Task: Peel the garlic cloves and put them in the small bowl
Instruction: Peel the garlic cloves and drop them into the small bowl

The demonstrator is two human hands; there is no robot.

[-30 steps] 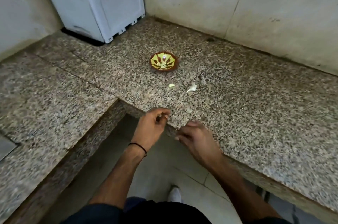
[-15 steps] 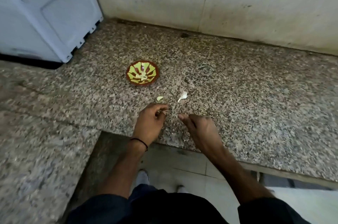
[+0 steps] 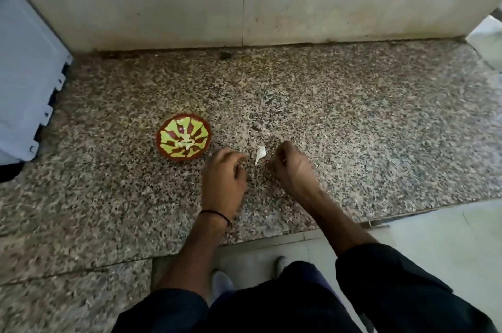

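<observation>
The small red bowl point(image 3: 184, 137) with a yellow-green pattern sits on the speckled granite counter point(image 3: 353, 129), with pale garlic pieces at its centre. A white garlic clove point(image 3: 260, 154) lies on the counter to its right, between my hands. My left hand point(image 3: 224, 178) hovers just right of the bowl, fingers curled and thumb against fingertips as if pinching a small garlic piece that the blur hides. My right hand point(image 3: 292, 167) is beside the white clove, fingers curled down to the counter; nothing shows in it.
A white appliance point(image 3: 24, 88) stands at the left edge of the counter. A tiled wall point(image 3: 244, 1) closes the back. The counter's front edge point(image 3: 271, 237) runs below my wrists, with the floor and my shoes beyond it.
Both hands moved forward from the counter's front edge to the loose garlic. My right fingers went from stretched to curled. The small piece near the bowl is now under my left hand.
</observation>
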